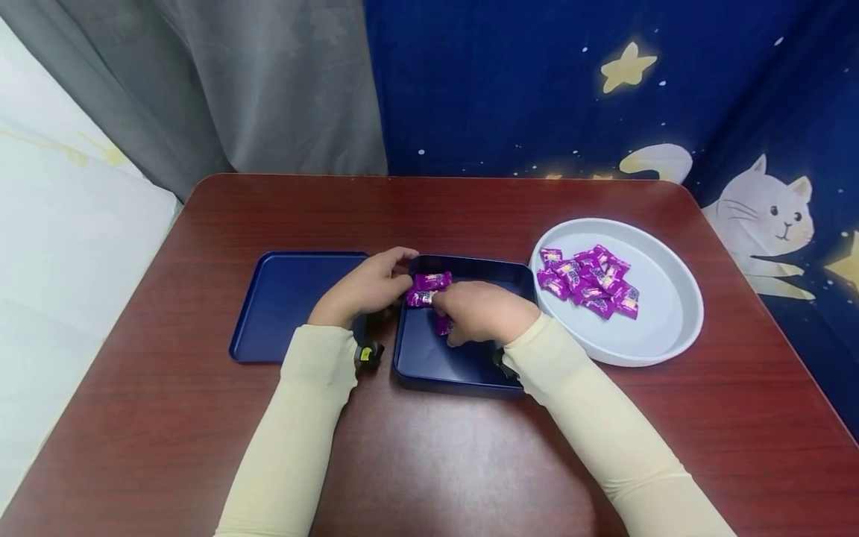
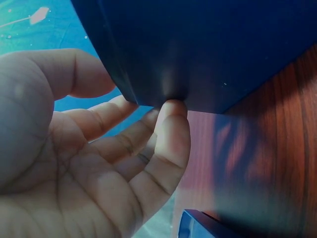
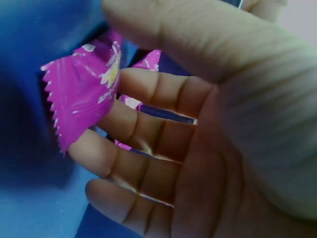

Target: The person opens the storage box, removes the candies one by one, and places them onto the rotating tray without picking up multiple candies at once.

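Note:
A dark blue rectangular box (image 1: pixel 463 388) stands at the middle of the table. My left hand (image 1: pixel 369 287) holds it by the far left corner, thumb at the rim and fingertips against the outer wall (image 2: pixel 198 54). Inside, two purple wrapped candies (image 1: pixel 429 282) lie one in front of the other along the left wall. My right hand (image 1: pixel 479 312) reaches into the box and pinches another purple candy (image 3: pixel 84 89), low over the box floor. Its serrated wrapper end sticks out past the fingers in the right wrist view, while the thumb tip is partly out of frame.
Left of the box lies a flat dark blue lid (image 1: pixel 288 306), partly behind my left hand. A round white tray (image 1: pixel 664 335) stands against the box's right side, with a pile of purple candies (image 1: pixel 593 280) toward its left. Curtains hang behind the table's far edge.

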`<state>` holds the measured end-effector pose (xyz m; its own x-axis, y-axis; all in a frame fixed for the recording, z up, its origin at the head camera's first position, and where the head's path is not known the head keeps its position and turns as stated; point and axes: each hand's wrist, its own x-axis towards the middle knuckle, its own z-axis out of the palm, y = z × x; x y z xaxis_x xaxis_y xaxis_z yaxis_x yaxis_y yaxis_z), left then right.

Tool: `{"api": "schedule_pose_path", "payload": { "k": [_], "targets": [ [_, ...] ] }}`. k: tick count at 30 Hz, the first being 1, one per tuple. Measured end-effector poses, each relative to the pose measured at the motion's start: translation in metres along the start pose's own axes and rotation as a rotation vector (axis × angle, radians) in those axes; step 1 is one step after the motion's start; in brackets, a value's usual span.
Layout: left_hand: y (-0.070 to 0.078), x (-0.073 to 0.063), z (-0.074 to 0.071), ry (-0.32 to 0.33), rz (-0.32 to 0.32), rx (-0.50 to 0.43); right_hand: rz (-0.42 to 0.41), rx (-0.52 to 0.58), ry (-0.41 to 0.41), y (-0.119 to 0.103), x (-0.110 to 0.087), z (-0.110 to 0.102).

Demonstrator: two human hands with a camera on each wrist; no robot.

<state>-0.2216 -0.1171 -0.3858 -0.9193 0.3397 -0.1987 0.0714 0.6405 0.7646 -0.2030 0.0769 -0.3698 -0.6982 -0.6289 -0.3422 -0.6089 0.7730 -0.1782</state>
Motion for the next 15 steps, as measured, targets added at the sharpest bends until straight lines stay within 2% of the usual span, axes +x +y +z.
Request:
{"api": "schedule_pose_path", "payload": {
  "k": [11, 15],
  "targets": [
    [-0.0008, -0.0001, 0.0003, -0.001, 0.009, -0.010, 0.011, 0.007, -0.003, 0.0005, 0.0007, -0.0002],
    [-0.0004, -0.0004, 0.0001, 0.004, 0.014, -0.012, 0.015, 0.012, 0.029, 0.0001, -0.0001, -0.0025]
  ]
}}
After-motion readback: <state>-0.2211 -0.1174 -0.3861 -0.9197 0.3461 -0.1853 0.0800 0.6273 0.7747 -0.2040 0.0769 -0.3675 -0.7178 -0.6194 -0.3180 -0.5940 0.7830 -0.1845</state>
